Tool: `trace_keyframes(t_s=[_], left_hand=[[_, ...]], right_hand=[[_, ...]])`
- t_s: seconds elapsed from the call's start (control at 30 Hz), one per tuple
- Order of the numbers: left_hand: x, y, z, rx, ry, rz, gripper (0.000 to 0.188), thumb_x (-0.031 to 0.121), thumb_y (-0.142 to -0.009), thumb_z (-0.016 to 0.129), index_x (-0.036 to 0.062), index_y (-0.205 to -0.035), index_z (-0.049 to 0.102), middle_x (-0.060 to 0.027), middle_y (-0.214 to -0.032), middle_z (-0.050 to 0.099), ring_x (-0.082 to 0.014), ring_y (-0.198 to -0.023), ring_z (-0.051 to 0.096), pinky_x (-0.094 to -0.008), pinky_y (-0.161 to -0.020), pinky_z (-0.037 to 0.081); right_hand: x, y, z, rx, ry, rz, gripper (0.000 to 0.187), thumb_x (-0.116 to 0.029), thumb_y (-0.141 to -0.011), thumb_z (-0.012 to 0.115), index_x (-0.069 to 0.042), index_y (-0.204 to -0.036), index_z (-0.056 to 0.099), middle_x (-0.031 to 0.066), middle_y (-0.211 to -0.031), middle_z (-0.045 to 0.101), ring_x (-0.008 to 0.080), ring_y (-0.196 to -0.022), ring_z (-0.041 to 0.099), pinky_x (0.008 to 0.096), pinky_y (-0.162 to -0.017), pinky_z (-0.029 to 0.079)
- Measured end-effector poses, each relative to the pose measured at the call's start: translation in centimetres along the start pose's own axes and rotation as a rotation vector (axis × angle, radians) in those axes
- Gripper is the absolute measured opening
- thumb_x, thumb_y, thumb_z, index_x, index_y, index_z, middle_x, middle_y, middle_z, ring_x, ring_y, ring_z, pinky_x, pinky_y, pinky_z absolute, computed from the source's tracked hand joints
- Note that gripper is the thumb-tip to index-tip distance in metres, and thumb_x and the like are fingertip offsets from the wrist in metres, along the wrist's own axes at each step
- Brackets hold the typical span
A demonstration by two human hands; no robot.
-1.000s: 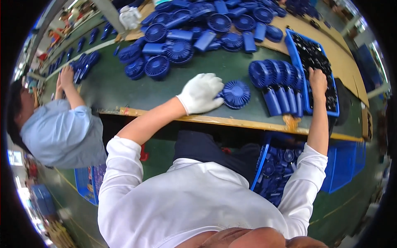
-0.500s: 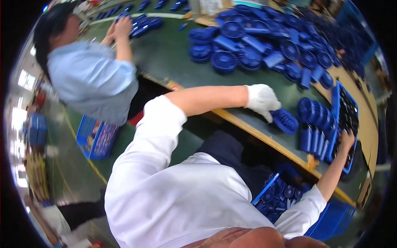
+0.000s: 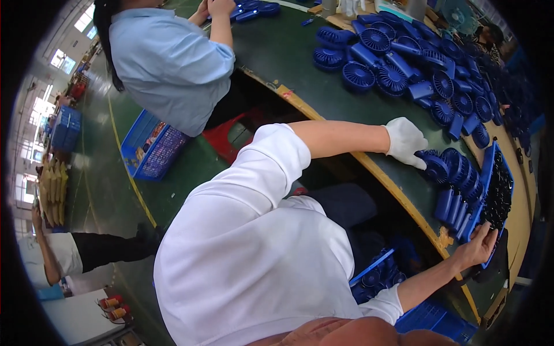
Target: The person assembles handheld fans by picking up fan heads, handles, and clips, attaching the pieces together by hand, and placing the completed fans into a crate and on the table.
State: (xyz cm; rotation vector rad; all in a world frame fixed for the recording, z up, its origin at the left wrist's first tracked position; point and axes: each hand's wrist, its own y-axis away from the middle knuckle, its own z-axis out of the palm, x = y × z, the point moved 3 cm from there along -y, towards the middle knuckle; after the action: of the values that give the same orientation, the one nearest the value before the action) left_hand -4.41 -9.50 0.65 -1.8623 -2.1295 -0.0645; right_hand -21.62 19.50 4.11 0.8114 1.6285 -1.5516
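Observation:
My left hand (image 3: 405,143), in a white glove, has its fingers closed on the rim of a blue handheld fan (image 3: 434,168). That fan lies at the left end of a tight row of blue fans (image 3: 460,168), their handles pointing toward the table's near edge. My bare right hand (image 3: 478,247) is at the near end of a blue tray (image 3: 487,167) full of small black parts (image 3: 500,187). Its fingers are drawn together; whatever is between them is too small to make out.
A large heap of blue fans (image 3: 392,78) covers the far part of the green table (image 3: 288,63). At left, a co-worker in a light blue shirt (image 3: 167,52) works at the same table. Blue crates (image 3: 154,147) stand on the floor, and a red stool (image 3: 226,138) is beside the co-worker.
My left hand has brought its fan right against the row's left end. My right hand has drawn back from among the black parts to the tray's near end. The whole view has shifted.

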Motion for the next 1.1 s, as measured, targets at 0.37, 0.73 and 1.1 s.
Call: trace_keyframes(t_s=[0.37, 0.73, 1.1], left_hand=[[-1.3, 2.8, 0.5, 0.574, 0.594, -0.441, 0.051, 0.057, -0.079, 0.063, 0.0066, -0.070, 0.069, -0.0134, -0.066, 0.065, -0.0278, -0.066, 0.066, -0.0355, -0.063, 0.049], [8.7, 7.7, 1.0, 0.484, 1.498, -0.241, 0.026, 0.023, -0.087, 0.063, -0.0023, -0.091, 0.065, -0.0047, -0.077, 0.066, -0.0108, -0.066, 0.060, -0.0259, -0.064, 0.048], [8.5, 7.9, 1.5, 0.335, 0.849, -0.127, 0.040, 0.039, -0.076, 0.069, -0.0008, -0.076, 0.067, -0.0122, -0.062, 0.063, -0.0201, -0.057, 0.060, -0.0315, -0.054, 0.047]], right_hand=[[-5.9, 13.1, 8.5, -0.144, -0.372, 0.088, 0.021, 0.003, -0.087, 0.064, 0.003, -0.108, 0.066, 0.0098, -0.100, 0.068, 0.0131, -0.086, 0.065, 0.0231, -0.071, 0.053], [-7.8, 17.0, 8.1, -0.211, -0.785, 0.364, 0.022, 0.004, -0.083, 0.069, 0.009, -0.104, 0.064, 0.0106, -0.095, 0.064, 0.0204, -0.072, 0.068, 0.0264, -0.061, 0.056], [-4.5, 18.3, 8.3, -0.101, -0.545, 0.464, 0.022, -0.015, -0.095, 0.060, 0.003, -0.083, 0.065, 0.0017, -0.077, 0.056, 0.0066, -0.058, 0.047, 0.0187, -0.048, 0.036]])
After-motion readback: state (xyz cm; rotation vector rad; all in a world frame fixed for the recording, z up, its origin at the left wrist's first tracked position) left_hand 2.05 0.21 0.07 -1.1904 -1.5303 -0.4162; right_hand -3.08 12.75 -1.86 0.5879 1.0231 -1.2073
